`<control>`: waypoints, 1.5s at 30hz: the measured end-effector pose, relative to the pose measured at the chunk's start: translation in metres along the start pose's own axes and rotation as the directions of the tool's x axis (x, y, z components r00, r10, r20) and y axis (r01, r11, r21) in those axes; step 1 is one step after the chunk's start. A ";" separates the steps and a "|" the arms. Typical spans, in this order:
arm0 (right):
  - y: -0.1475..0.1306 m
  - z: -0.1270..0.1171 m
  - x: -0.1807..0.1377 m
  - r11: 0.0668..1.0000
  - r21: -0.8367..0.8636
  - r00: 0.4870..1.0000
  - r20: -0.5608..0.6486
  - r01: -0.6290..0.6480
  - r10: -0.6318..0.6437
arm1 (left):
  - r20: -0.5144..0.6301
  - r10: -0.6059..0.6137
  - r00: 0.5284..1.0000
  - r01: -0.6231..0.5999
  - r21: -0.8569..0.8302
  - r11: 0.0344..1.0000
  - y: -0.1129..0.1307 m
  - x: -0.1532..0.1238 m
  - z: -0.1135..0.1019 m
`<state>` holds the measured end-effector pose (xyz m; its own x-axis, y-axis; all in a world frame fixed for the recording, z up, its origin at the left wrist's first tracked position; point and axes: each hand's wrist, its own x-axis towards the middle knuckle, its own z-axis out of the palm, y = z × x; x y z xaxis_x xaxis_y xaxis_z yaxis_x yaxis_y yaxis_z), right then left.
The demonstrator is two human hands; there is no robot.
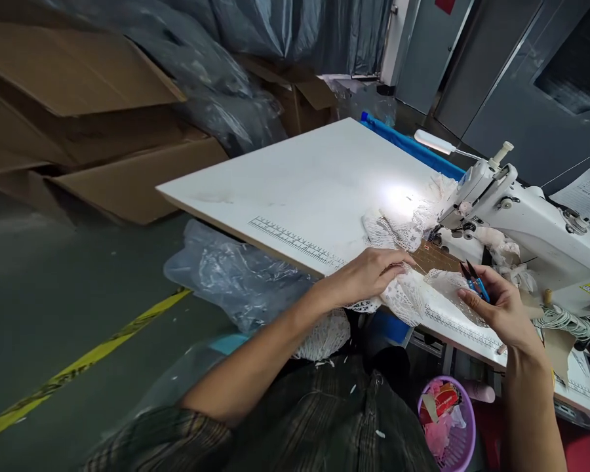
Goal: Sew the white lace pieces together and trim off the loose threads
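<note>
My left hand (368, 274) is closed on a piece of white lace (406, 298) at the table's front edge, fingertips pinched together. In my right hand (506, 311) is a pair of blue-handled thread snips (476, 283), dark blades pointing up and to the left, apart at the tips. The lace spreads between both hands and hangs over the edge toward my lap. Just beyond my hands is the white sewing machine (535, 216), its needle area partly hidden by more gathered lace (398, 229). A brown plate (435, 257) lies in front of the machine's needle.
The white table (295, 177) bears printed rulers along its front. A lit lamp (435, 141) shines beside the machine. Coiled cord (565, 321) sits at right. A purple basket (465, 452) with scraps stands below. Cardboard boxes (78, 78) and clear plastic (226, 275) are at left.
</note>
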<state>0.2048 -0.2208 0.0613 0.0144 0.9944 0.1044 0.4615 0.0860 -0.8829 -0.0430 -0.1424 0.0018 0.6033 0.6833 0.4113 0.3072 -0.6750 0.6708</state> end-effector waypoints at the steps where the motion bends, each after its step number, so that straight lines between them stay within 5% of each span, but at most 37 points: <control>1: -0.001 0.001 0.001 1.000 0.007 1.000 -0.001 -0.018 0.018 | 0.015 0.002 1.000 -0.001 -0.069 0.998 -0.001 -0.001 0.000; 5: -0.005 0.005 0.006 0.989 0.106 0.995 0.008 -0.104 0.104 | 0.053 -0.027 0.998 0.035 -0.155 0.987 -0.004 -0.005 -0.002; 11: -0.010 0.010 0.014 0.973 0.162 0.985 -0.022 -0.167 0.173 | -0.133 -0.075 0.988 0.054 -0.153 0.987 0.004 -0.008 -0.007; 16: -0.001 -0.003 0.010 0.993 -0.023 0.991 -0.067 -0.118 0.116 | -0.256 -0.160 0.953 0.099 -0.236 0.967 0.006 -0.012 -0.007; 20: 0.033 -0.014 0.009 0.943 -0.261 0.943 -0.312 -0.206 0.119 | -0.300 -0.202 0.932 0.135 -0.230 0.964 0.004 -0.018 -0.006; 24: 0.059 -0.002 0.004 0.766 -0.625 0.896 -0.415 -0.154 -0.159 | -0.374 -0.221 0.901 0.139 -0.235 0.962 0.002 -0.020 -0.006; 27: 0.054 0.023 -0.004 0.761 -0.645 0.881 -0.318 0.070 -0.351 | -0.420 -0.210 0.883 0.125 -0.221 0.967 -0.001 -0.018 -0.007; 32: 0.033 0.055 -0.013 0.827 -0.407 0.905 -0.003 0.388 -0.426 | -0.550 -0.195 0.812 0.107 -0.188 0.976 0.002 -0.022 -0.015; 36: 0.034 0.058 -0.019 0.813 -0.381 0.895 0.120 0.440 -0.429 | -0.592 -0.163 0.789 0.075 -0.171 0.982 0.020 -0.035 -0.022; 45: 0.056 0.057 -0.041 0.771 -0.429 0.882 0.199 0.470 -0.427 | -0.469 -0.206 0.859 0.072 -0.288 0.955 0.049 -0.055 -0.014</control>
<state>0.1797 -0.2538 -0.0185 -0.3607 0.8525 0.3784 0.7432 0.5078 -0.4356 -0.0716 -0.2092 0.0201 0.1092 0.8566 0.5044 0.1254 -0.5152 0.8478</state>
